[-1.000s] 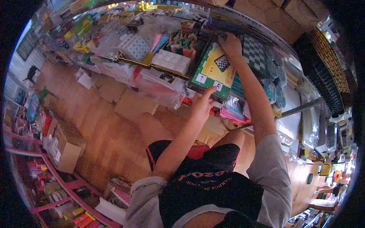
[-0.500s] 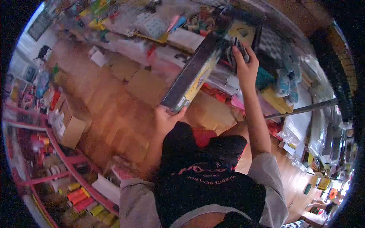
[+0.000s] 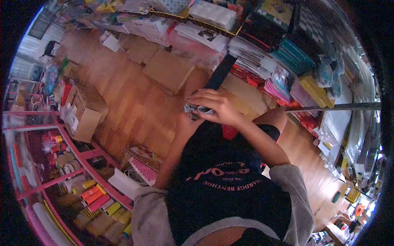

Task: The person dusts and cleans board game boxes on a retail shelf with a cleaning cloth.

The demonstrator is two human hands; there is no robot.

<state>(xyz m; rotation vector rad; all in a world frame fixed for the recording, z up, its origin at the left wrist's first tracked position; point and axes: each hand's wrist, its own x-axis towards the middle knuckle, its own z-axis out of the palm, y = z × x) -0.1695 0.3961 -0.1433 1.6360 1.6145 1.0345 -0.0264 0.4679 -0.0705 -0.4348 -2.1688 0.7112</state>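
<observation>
A long dark box (image 3: 223, 71) points away from my body, its narrow side turned up toward me. My left hand (image 3: 187, 123) is at the box's near end, closed on it, its fingers mostly hidden behind my other hand. My right hand (image 3: 217, 107) lies across that same near end. Bunched under its curled fingers is a crumpled black-and-white cloth (image 3: 198, 109), pressed against the box.
Shelves ahead hold a stack of teal boxes (image 3: 293, 57), papers and packets. Flattened cardboard (image 3: 169, 70) lies on the wooden floor (image 3: 131, 110). To the left are an open carton (image 3: 86, 117) and a pink-framed rack (image 3: 74, 156) with colourful rolls. A metal bar (image 3: 332, 108) crosses at right.
My right hand has come down with the cloth from the box's far end to its near end. The box has turned, so its yellow printed face no longer shows.
</observation>
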